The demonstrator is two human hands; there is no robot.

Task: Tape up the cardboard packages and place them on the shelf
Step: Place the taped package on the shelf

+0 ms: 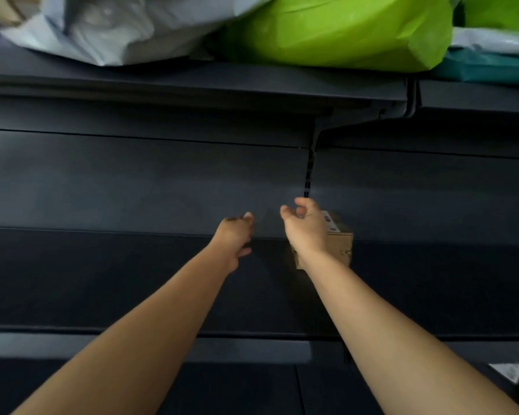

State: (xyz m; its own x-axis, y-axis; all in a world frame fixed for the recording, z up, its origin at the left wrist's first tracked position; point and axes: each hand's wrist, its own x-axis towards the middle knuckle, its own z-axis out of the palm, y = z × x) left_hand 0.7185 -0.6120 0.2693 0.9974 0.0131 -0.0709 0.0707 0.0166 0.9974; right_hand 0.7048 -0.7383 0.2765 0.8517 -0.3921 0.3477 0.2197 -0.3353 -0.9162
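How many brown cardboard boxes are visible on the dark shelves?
1. The small brown cardboard box stands on the middle dark shelf, partly behind the right hand. A blurred object at the lower right edge may be another.

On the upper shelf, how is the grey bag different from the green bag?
The grey bag is pale and wrinkled; the green bag is bright and smoother. The grey bag lies to the left, the green bag to the right. Both rest on the upper shelf.
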